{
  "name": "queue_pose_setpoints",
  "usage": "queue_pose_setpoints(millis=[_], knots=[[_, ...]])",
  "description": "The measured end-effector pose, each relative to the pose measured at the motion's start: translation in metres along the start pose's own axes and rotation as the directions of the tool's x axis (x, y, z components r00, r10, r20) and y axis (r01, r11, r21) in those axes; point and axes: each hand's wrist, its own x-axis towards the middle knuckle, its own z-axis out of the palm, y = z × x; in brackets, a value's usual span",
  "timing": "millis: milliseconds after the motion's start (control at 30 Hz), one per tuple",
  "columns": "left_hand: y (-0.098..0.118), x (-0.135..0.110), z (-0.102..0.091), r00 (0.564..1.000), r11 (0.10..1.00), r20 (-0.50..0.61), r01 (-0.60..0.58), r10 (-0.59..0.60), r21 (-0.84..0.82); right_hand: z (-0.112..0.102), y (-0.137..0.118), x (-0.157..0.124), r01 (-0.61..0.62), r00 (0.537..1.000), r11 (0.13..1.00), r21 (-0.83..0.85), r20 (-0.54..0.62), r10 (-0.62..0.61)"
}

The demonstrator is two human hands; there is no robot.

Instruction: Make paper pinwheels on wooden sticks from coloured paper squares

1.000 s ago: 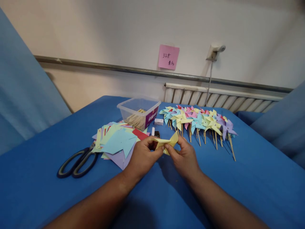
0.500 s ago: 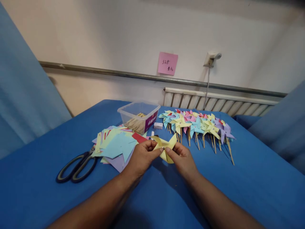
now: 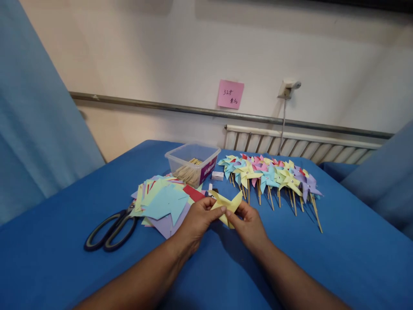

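My left hand [image 3: 197, 221] and my right hand [image 3: 248, 224] meet over the blue table and both pinch a folded yellow paper pinwheel [image 3: 227, 205] at its middle, fingers closed on it. Its pointed flaps stick out to the right and left of my fingertips. Just left of my left hand lies a loose stack of coloured paper squares [image 3: 163, 200]. Behind my right hand lies a row of finished pinwheels on wooden sticks [image 3: 269, 174].
Black-handled scissors [image 3: 111, 228] lie at the left. A clear plastic box [image 3: 192, 163] with wooden sticks stands at the back, a small white box [image 3: 217, 175] beside it. The blue cloth [image 3: 338, 258] covers the table. A pink note [image 3: 230, 94] hangs on the wall.
My hands have stayed on the yellow pinwheel and folded its flaps closer to the centre. The view has tilted a little, so everything sits slightly lower and to the right.
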Motion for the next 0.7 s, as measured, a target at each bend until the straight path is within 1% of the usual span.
queue_pose_setpoints(millis=[100,167,200,267,333,367,400,433,467,500,533,567,600,633,667,700], knots=[[-0.003,0.003,-0.002,1.000,1.000,-0.017,-0.008,0.008,0.007,-0.004,0.001,0.001,0.025,1.000,0.996,-0.081,0.021,-0.023],[-0.006,0.005,-0.003,1.000,1.000,-0.020,-0.007,0.007,0.016,-0.009,0.006,0.004,0.010,1.000,0.998,-0.070,-0.021,-0.011],[-0.007,0.006,-0.003,1.000,1.000,-0.016,-0.003,0.004,0.027,-0.014,0.009,0.007,-0.003,0.998,0.998,-0.056,-0.066,-0.001],[-0.010,0.009,-0.004,1.000,0.997,-0.008,-0.001,0.002,0.076,-0.024,0.014,0.015,-0.009,0.974,0.996,-0.089,-0.224,-0.012],[-0.013,0.011,-0.004,1.000,0.990,-0.007,-0.021,0.023,0.139,-0.033,0.016,0.026,0.015,0.923,0.986,-0.165,-0.377,-0.077],[-0.015,0.012,-0.003,0.999,0.985,-0.009,-0.037,0.039,0.169,-0.036,0.013,0.033,0.037,0.901,0.977,-0.209,-0.417,-0.123],[-0.016,0.012,-0.003,0.999,0.977,-0.010,-0.049,0.052,0.207,-0.037,0.007,0.041,0.072,0.888,0.962,-0.262,-0.422,-0.182],[-0.018,0.013,-0.002,0.998,0.968,-0.014,-0.061,0.067,0.245,-0.036,-0.001,0.051,0.111,0.886,0.939,-0.326,-0.395,-0.242],[-0.020,0.013,-0.001,0.997,0.958,-0.007,-0.072,0.077,0.278,-0.032,-0.012,0.063,0.151,0.892,0.904,-0.401,-0.339,-0.299],[-0.021,0.013,0.000,0.997,0.950,0.012,-0.079,0.079,0.303,-0.025,-0.025,0.076,0.196,0.891,0.847,-0.494,-0.270,-0.364],[-0.023,0.013,0.001,0.996,0.944,0.047,-0.082,0.070,0.318,-0.014,-0.039,0.091,0.243,0.887,0.765,-0.596,-0.183,-0.424],[-0.024,0.012,0.003,0.995,0.942,0.072,-0.087,0.067,0.324,-0.002,-0.054,0.108,0.291,0.881,0.662,-0.691,-0.076,-0.467],[-0.024,0.011,0.004,0.993,0.938,0.096,-0.099,0.070,0.334,0.013,-0.067,0.125,0.318,0.893,0.543,-0.777,0.053,-0.447],[-0.025,0.010,0.005,0.990,0.934,0.120,-0.106,0.068,0.341,0.028,-0.078,0.142,0.319,0.920,0.402,-0.858,0.178,-0.351],[-0.025,0.008,0.006,0.990,0.938,0.131,-0.099,0.058,0.331,0.045,-0.086,0.160,0.313,0.944,0.242,-0.918,0.275,-0.181],[-0.024,0.007,0.006,0.989,0.941,0.144,-0.087,0.041,0.327,0.061,-0.090,0.176,0.324,0.946,0.196,-0.926,0.312,-0.088]])
